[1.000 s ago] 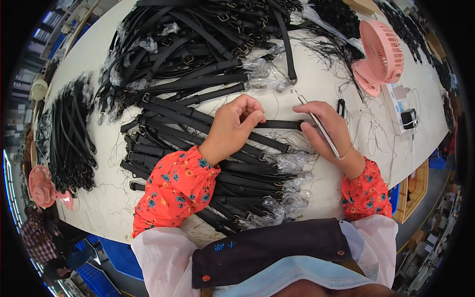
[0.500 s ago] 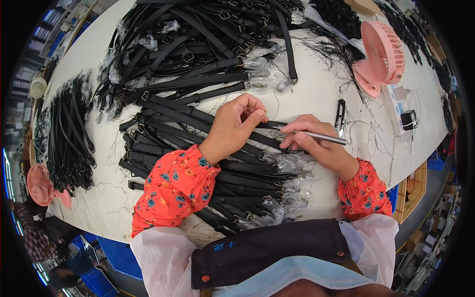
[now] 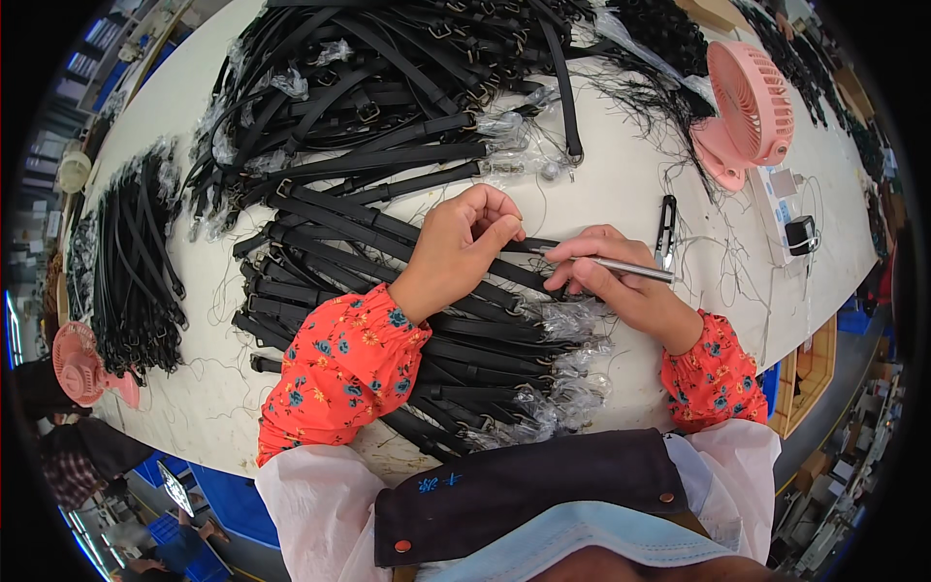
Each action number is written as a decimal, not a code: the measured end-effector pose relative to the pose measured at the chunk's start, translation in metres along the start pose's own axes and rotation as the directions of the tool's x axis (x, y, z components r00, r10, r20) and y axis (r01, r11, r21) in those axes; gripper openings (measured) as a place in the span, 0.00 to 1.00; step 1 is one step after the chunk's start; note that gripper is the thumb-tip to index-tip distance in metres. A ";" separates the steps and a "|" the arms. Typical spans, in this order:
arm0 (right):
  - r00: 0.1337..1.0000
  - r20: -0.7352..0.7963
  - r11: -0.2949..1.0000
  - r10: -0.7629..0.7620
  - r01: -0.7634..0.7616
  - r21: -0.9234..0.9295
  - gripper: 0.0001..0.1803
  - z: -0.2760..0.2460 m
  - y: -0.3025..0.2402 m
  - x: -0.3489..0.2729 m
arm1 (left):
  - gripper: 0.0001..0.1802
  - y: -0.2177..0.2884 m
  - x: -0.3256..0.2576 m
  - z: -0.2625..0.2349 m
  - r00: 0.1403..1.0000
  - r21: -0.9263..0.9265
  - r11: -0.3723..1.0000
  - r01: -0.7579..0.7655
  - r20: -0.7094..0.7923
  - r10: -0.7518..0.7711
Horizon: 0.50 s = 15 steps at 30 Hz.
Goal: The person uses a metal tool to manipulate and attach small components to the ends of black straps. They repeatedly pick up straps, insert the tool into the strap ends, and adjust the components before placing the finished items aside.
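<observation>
My left hand (image 3: pixel 461 247) is closed in a pinch above the rows of black straps, thumb and forefinger pressed together. What lies between its fingertips is too small to make out. A narrow black strap (image 3: pixel 531 245) shows between my two hands. My right hand (image 3: pixel 626 286) is closed round a slim silver pen-shaped tool (image 3: pixel 635 270), its tip pointing left toward the strap. Under my hands, several black buckled straps (image 3: pixel 485 349) lie side by side, with clear plastic wrap (image 3: pixel 572 320) round their right-hand ends.
A big heap of black straps (image 3: pixel 388 78) covers the far side of the white table (image 3: pixel 630 373). Another bundle (image 3: pixel 141 262) lies at the left. Pink fans (image 3: pixel 749 107) stand at both sides. A black folding cutter (image 3: pixel 666 228) lies right of my hands, near a power strip (image 3: pixel 776 213).
My right hand and the silver tool have shifted very slightly left. My left hand stays in place. At the lower left, a person in the background has moved.
</observation>
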State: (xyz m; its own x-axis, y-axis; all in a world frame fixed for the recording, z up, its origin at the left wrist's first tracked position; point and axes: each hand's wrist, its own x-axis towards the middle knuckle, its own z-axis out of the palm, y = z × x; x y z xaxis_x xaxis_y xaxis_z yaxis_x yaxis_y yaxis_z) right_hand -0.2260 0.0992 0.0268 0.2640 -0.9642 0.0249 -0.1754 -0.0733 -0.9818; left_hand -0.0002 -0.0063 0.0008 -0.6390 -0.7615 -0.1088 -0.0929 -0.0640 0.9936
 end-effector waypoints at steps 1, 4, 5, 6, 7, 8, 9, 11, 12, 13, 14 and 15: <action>1.000 -0.001 1.000 0.005 -0.005 -0.004 0.17 0.000 -0.001 0.000 | 0.06 0.001 0.000 0.000 1.000 -0.004 1.000 -0.001 0.000 0.001; 1.000 -0.004 1.000 0.012 -0.012 -0.004 0.17 -0.001 0.000 0.000 | 0.06 0.000 0.000 0.000 1.000 -0.013 1.000 -0.020 -0.011 0.020; 1.000 -0.005 1.000 0.013 -0.013 -0.003 0.17 -0.001 0.001 0.000 | 0.06 0.000 0.000 0.000 0.999 -0.015 0.999 -0.029 -0.017 0.029; 1.000 -0.012 1.000 0.021 -0.021 0.015 0.17 0.000 0.000 0.000 | 0.06 0.000 0.000 -0.001 0.999 -0.029 0.999 -0.019 -0.030 0.019; 0.999 -0.018 0.999 0.030 -0.030 0.032 0.17 0.001 -0.001 0.000 | 0.06 0.000 0.000 -0.001 0.999 -0.043 0.999 -0.010 -0.043 0.008; 0.999 -0.024 0.998 0.039 -0.038 0.050 0.17 0.001 -0.002 0.000 | 0.06 0.000 0.000 -0.002 0.998 -0.056 0.998 -0.001 -0.055 -0.002; 1.000 -0.017 0.999 0.026 -0.026 0.030 0.17 0.001 -0.003 0.000 | 0.06 0.000 0.000 -0.003 0.999 -0.056 0.998 -0.003 -0.048 0.001; 1.000 0.000 1.000 0.001 -0.001 -0.011 0.17 -0.001 -0.003 0.000 | 0.06 -0.003 0.001 -0.004 0.999 -0.054 0.998 -0.009 -0.035 0.007; 1.000 0.009 0.999 -0.014 0.014 -0.030 0.16 -0.001 -0.002 0.000 | 0.06 -0.002 0.001 -0.003 0.999 -0.058 0.998 -0.006 -0.033 0.004; 0.999 0.019 0.998 -0.028 0.029 -0.050 0.16 -0.001 0.001 0.001 | 0.06 -0.001 0.001 -0.003 1.000 -0.063 0.998 -0.004 -0.031 0.002; 0.999 0.029 0.997 -0.042 0.044 -0.069 0.16 -0.002 0.002 0.001 | 0.06 -0.001 0.001 -0.002 1.000 -0.067 0.998 -0.002 -0.029 0.000; 0.998 0.030 0.995 -0.052 0.054 -0.080 0.15 -0.001 0.003 0.001 | 0.06 -0.001 0.001 -0.003 1.000 -0.072 0.997 -0.003 -0.027 0.001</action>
State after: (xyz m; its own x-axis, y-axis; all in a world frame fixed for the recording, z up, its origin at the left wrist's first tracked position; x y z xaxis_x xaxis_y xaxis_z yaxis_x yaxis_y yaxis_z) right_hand -0.2274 0.0973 0.0247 0.3014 -0.9509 0.0698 -0.2366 -0.1455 -0.9607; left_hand 0.0010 -0.0089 -0.0004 -0.6185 -0.7784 -0.1073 -0.0362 -0.1082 0.9935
